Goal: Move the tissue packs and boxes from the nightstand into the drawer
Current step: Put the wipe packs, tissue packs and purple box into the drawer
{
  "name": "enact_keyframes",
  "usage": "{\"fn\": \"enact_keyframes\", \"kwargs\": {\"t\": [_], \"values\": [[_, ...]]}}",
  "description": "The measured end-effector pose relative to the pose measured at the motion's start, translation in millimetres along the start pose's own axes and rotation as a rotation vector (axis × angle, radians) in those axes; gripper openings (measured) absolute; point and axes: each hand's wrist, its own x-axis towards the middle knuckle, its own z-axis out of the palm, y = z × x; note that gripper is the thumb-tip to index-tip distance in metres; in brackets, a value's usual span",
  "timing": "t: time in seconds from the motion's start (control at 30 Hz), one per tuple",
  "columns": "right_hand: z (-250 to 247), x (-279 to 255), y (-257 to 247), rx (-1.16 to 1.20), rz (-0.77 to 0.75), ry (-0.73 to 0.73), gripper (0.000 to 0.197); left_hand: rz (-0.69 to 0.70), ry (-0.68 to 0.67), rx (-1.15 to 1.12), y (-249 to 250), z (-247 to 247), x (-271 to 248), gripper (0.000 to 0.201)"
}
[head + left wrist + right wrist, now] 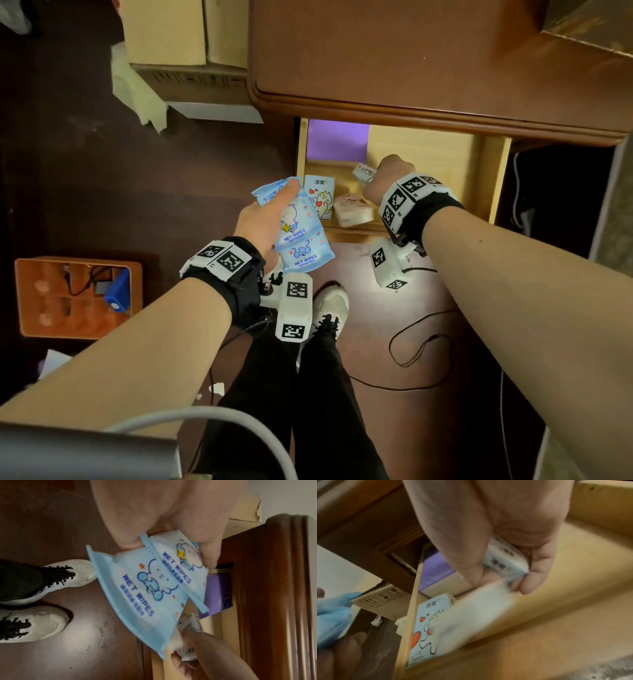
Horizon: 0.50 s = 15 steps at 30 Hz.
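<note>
My left hand (270, 212) grips blue "WET WIPES" packs (301, 233) just left of the drawer's front corner; two printed faces (145, 588) show in the left wrist view. My right hand (380, 178) is over the open wooden drawer (445, 161) and pinches a small white tissue pack (505, 559) between thumb and fingers. Below it a pinkish-white pack (352, 210) is blurred; I cannot tell whether it touches the hand. A light blue pack with a cat and hearts (320, 197) stands against the drawer's left wall. A purple box (337, 140) lies at the back left.
The dark nightstand top (411, 51) overhangs the drawer. Cardboard boxes (185, 41) stand on the floor at the far left. An orange tray with a blue item (78, 294) is on the floor to my left. A black cable (421, 342) loops beside my shoes (329, 308).
</note>
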Motion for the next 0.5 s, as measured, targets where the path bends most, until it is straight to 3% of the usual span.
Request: {"fn": "enact_keyframes", "kwargs": {"t": [0.23,0.33,0.5], "values": [[25.8,-2.7,-0.1,0.276,0.063,-0.058,0.073,-0.024,-0.001,-0.004,0.9,0.8,1.1,0.038],[29.4,-4.1,-4.8,0.201,0.066,-0.124,0.085,-0.027,0.002,-0.039,-1.0,0.5,2.8,0.05],[9.8,-8.7,-14.9,0.039,0.07,-0.177,0.041,-0.034,0.006,-0.092,-2.3,-4.6,6.8,0.056]]}}
